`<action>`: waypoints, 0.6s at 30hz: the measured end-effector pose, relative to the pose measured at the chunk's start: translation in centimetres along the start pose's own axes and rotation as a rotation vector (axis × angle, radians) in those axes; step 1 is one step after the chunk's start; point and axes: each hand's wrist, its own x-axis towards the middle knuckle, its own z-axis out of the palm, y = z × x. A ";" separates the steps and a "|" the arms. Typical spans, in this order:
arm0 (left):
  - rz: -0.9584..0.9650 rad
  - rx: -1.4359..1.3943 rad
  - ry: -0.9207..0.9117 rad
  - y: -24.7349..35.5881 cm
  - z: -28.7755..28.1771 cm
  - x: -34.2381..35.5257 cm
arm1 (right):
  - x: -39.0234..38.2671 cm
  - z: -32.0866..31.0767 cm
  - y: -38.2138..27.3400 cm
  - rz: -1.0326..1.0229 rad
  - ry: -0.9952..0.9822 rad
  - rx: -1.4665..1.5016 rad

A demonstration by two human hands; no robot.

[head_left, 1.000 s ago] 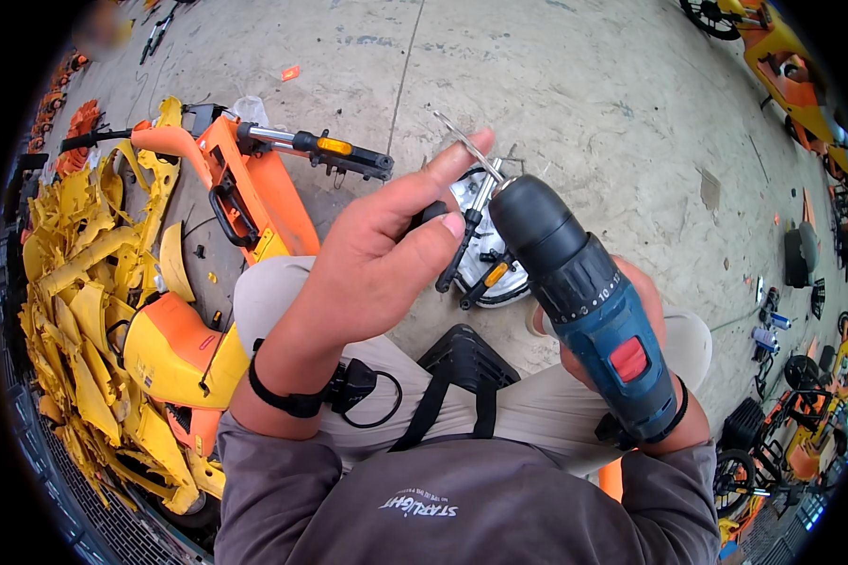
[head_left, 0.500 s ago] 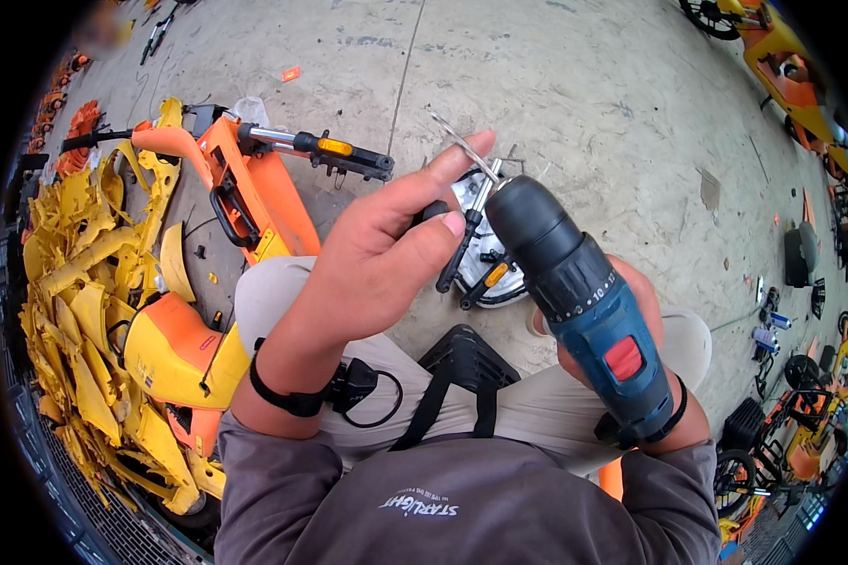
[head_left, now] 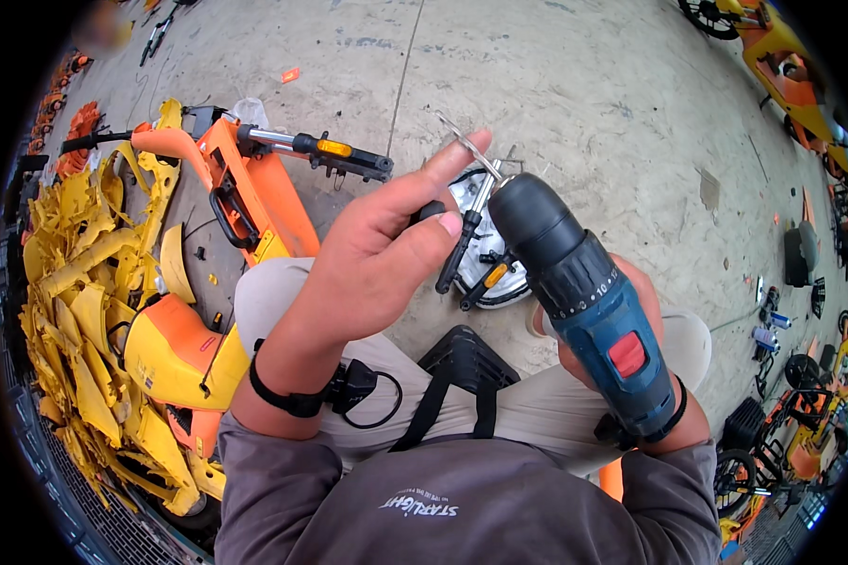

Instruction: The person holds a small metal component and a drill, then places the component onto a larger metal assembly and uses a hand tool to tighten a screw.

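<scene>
Drill [head_left: 598,325], one, blue and black, with a red panel on its upper face. Located over the right thigh and the gap between the knees, gripped by the right hand [head_left: 643,299]. The fingers of that hand are closed round the drill's underside; the handle is mostly hidden by the body. The long axis is set aslant, from the rear end near the right wrist at lower right to the chuck [head_left: 535,217] at upper left.

Bit [head_left: 468,149], one, thin, silver, fixed in the chuck and pointed to the upper left, away from the wearer. It is tilted farther toward the left than the drill body.

Left hand [head_left: 386,240], partly open: forefinger stretched toward the bit, thumb held apart below it, other fingers mostly hidden. The forefinger is crossed by the bit near its tip; whether it is touched cannot be told. A small dark piece [head_left: 430,214] is seen between forefinger and thumb; whether it is gripped cannot be told.

Fork [head_left: 471,226], silver and black, placed beyond the hands over a white part [head_left: 511,290] with a dark rim, above the concrete floor [head_left: 575,85].

Frame [head_left: 273,202], orange, stood at left. Panels [head_left: 75,330], yellow, heaped beside it.
</scene>
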 end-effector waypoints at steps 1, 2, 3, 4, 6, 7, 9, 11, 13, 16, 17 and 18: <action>-0.002 0.000 0.001 0.0 0.0 0.0 | 0.0 0.0 0.0 0.004 0.005 0.023; -0.001 0.000 0.002 0.0 0.0 0.0 | 0.0 0.1 0.0 0.007 0.010 0.046; 0.001 -0.001 0.001 0.1 0.0 0.0 | 0.1 0.0 0.1 -0.021 0.005 0.023; 0.000 -0.001 0.001 0.0 0.0 -0.1 | 0.1 0.0 0.2 -0.034 0.003 0.012; 0.000 -0.003 0.003 -0.1 -0.1 -0.1 | 0.1 -0.2 0.3 -0.033 -0.020 0.015; 0.001 -0.004 0.003 -0.1 -0.1 -0.1 | 0.2 -0.3 0.1 -0.027 -0.031 0.022; 0.003 -0.006 0.005 -0.1 -0.2 -0.2 | 0.4 -0.7 -1.1 0.255 -0.035 0.234; 0.004 -0.009 0.001 -0.1 -0.2 -0.2 | 0.4 -0.8 -1.1 0.531 -0.023 0.440; 0.010 -0.012 -0.002 -0.2 -0.3 -0.1 | 0.0 -0.7 0.4 0.122 -0.073 0.207; 0.012 -0.018 -0.007 -0.3 -0.5 -0.1 | -0.2 -0.7 1.0 -0.038 -0.088 0.144; -0.004 -0.022 -0.010 -0.3 -0.5 -0.2 | 0.0 -0.6 0.6 -0.046 -0.093 0.150; -0.019 -0.025 -0.013 -0.3 -0.5 -0.2 | 0.1 -0.8 -0.7 0.095 -0.113 0.147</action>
